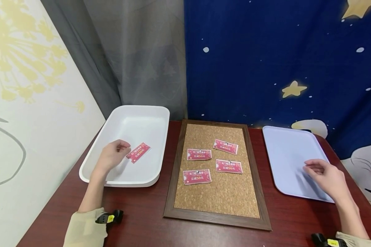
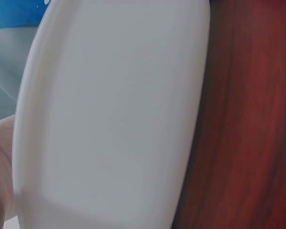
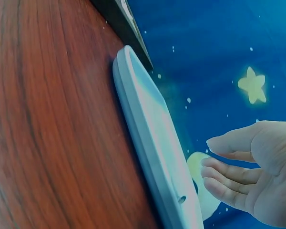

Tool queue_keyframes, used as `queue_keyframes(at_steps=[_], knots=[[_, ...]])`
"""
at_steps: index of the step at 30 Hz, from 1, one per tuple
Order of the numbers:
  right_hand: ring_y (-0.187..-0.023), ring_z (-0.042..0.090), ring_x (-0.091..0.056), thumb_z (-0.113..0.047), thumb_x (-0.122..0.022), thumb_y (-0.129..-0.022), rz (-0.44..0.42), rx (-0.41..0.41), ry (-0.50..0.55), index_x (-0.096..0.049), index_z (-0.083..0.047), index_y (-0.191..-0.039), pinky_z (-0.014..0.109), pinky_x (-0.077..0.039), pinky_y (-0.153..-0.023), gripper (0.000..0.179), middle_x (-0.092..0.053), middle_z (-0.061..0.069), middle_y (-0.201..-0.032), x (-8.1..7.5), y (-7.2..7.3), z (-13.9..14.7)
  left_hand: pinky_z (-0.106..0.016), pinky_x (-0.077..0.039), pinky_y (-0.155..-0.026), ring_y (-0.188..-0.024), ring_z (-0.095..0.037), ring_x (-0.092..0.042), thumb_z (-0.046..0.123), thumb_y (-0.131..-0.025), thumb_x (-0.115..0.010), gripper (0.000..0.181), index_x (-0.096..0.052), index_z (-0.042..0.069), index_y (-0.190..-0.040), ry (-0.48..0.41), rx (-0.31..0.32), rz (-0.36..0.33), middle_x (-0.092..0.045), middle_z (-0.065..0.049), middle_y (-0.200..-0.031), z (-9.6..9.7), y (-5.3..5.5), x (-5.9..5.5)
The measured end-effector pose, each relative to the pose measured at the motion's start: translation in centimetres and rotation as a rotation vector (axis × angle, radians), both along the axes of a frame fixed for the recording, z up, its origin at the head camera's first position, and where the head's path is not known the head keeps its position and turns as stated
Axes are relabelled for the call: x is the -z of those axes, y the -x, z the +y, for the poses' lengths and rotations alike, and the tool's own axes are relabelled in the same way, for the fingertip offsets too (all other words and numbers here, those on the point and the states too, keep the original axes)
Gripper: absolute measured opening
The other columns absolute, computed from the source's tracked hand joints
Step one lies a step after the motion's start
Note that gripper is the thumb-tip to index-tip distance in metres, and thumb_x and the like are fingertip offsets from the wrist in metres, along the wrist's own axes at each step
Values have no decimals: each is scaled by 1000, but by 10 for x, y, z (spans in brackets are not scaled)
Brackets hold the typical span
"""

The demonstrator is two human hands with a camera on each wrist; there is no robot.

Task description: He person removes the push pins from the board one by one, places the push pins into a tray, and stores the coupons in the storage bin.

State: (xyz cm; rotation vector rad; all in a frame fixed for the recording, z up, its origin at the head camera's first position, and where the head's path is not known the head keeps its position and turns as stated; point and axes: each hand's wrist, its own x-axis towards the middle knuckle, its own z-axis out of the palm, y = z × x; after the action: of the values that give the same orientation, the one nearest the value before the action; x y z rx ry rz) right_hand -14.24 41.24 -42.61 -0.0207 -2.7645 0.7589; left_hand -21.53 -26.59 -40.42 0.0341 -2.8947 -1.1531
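Note:
In the white tray (image 1: pixel 148 127), a red paper coupon (image 1: pixel 139 153) lies at a slant. My left hand (image 1: pixel 111 155) is over it, fingers loosely bent, thumb tip beside the coupon's left end; no grip shows. The left wrist view catches only part of this hand (image 2: pixel 1 171) beyond the tray rim. Over the pale lilac tray (image 1: pixel 290 147), my right hand (image 1: pixel 326 176) hovers with thumb and fingers apart and nothing visible between them. A small dark item, perhaps a pushpin (image 3: pixel 182 199), sits in that tray.
Between the trays lies a wood-framed corkboard (image 1: pixel 216 199). Several red coupons are pinned to it, including a lower-left coupon (image 1: pixel 191 178) and an upper-right coupon (image 1: pixel 225 147). Behind the dark red table (image 1: pixel 136 219) hang a grey curtain (image 1: pixel 148 51) and a blue starry curtain (image 1: pixel 250 68).

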Motion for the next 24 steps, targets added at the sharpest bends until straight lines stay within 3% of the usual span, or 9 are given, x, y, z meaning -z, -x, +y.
queue_keyframes(at_steps=[10,24], knots=[[-71,-15,-53,-9,-72,-93,40,-71,31,-67,7,-110,5,-42,-62,24,-71,23,-94,-7,3,-23,-34,-47,-74,-89,-29,-60,9,-97,-61,20,-65,-3,-111,-29,84,73,-65,-15,-97,29,-7,-16],[-71,-9,-56,-5,-76,-86,134,-155,-4,-70,3,-106,7,-42,-66,22,-72,12,-88,-20,2,-64,-39,-49,-79,-83,-23,-61,3,-95,-62,13,-68,-3,-106,-32,217,200,-66,-9,-89,74,-17,-26]])
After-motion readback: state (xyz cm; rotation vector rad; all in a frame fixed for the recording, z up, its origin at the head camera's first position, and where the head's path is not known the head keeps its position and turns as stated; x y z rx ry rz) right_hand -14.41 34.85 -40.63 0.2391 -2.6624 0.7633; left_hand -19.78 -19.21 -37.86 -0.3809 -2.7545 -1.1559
